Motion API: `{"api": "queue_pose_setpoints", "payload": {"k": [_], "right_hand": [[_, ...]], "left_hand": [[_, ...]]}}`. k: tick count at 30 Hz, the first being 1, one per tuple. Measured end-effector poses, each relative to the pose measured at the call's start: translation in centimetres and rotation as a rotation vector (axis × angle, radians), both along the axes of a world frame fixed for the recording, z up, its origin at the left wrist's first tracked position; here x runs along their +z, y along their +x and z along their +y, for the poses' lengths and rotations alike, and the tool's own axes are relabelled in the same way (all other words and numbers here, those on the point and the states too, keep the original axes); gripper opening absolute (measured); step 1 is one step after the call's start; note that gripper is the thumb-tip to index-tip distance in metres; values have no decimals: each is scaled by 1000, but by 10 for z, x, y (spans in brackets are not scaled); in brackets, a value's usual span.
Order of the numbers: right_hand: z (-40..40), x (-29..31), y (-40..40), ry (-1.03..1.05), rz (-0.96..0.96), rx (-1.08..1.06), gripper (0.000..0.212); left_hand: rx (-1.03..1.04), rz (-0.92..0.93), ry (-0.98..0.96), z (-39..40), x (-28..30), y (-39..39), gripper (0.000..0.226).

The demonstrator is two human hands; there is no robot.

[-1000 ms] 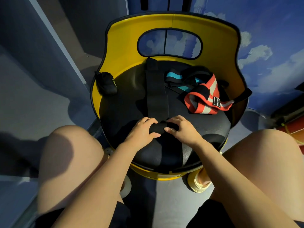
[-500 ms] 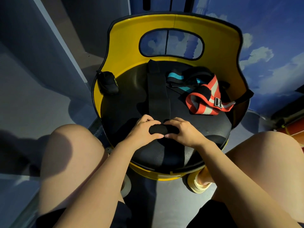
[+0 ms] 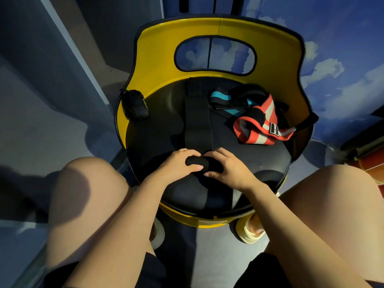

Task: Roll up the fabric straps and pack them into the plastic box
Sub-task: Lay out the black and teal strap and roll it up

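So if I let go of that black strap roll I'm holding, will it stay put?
Probably not. The black strap looks soft and limp, lying flat along the domed seat, so the rolled end would likely spring loose. Both the left hand and right hand grip it, suggesting it needs holding. Round, it may also roll.

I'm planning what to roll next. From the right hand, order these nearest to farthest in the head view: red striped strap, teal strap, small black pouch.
From the right hand:
1. Red striped strap, just beyond, to its right.
2. Teal strap, farther back.
3. Small black pouch, far left edge.
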State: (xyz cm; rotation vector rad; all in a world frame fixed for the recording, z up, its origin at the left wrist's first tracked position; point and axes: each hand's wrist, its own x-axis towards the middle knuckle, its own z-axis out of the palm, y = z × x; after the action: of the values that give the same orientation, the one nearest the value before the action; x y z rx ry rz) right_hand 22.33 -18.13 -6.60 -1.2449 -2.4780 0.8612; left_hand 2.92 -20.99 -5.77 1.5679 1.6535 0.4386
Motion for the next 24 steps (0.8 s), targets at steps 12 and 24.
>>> {"api": "queue_pose_setpoints", "payload": {"k": [12, 24], "right_hand": [[13, 8, 0, -143, 13, 8, 53], [9, 1, -4, -2, 9, 5, 53]], "left_hand": [[-204, 547, 339, -16, 2, 3, 58], [-83, 292, 155, -7, 4, 7, 56]]}}
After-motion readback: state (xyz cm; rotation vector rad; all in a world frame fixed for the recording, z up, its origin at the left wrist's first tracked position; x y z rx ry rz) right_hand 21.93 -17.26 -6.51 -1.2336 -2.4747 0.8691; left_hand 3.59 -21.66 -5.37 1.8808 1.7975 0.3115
